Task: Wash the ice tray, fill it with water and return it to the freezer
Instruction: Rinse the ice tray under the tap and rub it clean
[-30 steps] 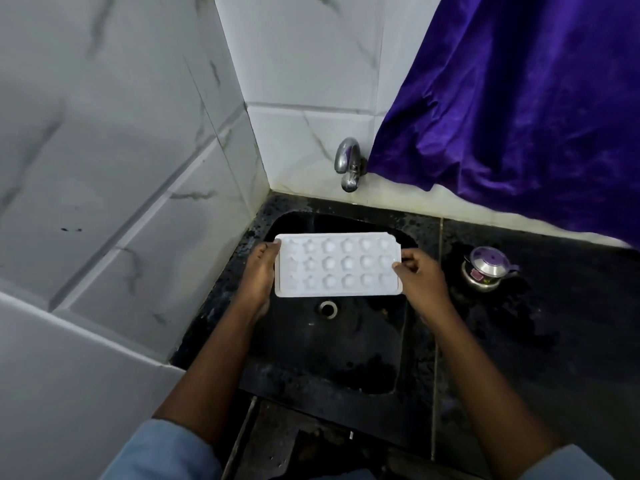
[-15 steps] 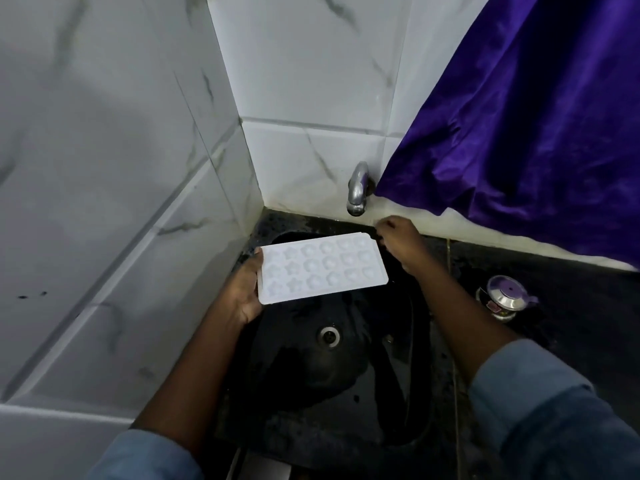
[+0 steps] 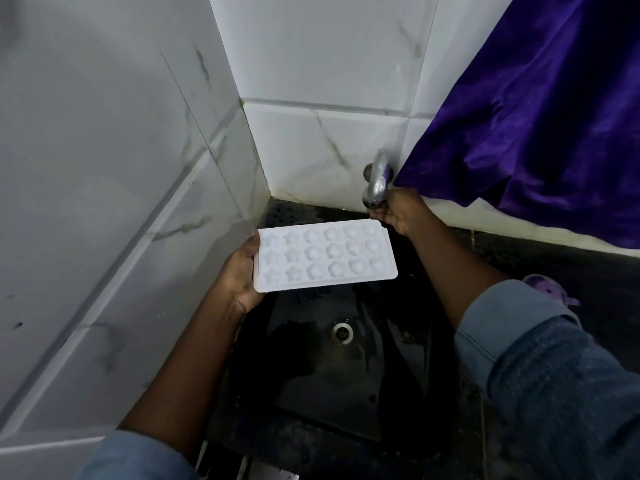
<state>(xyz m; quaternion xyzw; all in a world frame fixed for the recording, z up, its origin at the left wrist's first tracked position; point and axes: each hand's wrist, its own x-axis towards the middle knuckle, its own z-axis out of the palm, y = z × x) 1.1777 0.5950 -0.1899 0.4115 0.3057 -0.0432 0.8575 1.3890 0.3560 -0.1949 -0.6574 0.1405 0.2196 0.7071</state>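
A white ice tray point(image 3: 325, 255) with star and round moulds hangs level over the black sink point(image 3: 349, 382). My left hand point(image 3: 239, 271) grips its left short edge, thumb on the rim. My right hand point(image 3: 398, 211) reaches up to the metal tap point(image 3: 376, 180) on the back wall, its fingers curled round the tap's lower end. No water is seen running. The tray's far right corner lies just below that hand.
White marble-look tiles close in the left and back. A purple cloth point(image 3: 540, 109) hangs at the upper right, close to the tap. A small purple-lidded metal pot point(image 3: 547, 289) stands on the dark counter, partly behind my right sleeve. The drain point(image 3: 342, 332) sits mid-sink.
My right hand let go of the tray's right edge and rose to the tap. The left hand alone now carries the tray, slightly nearer the back wall.
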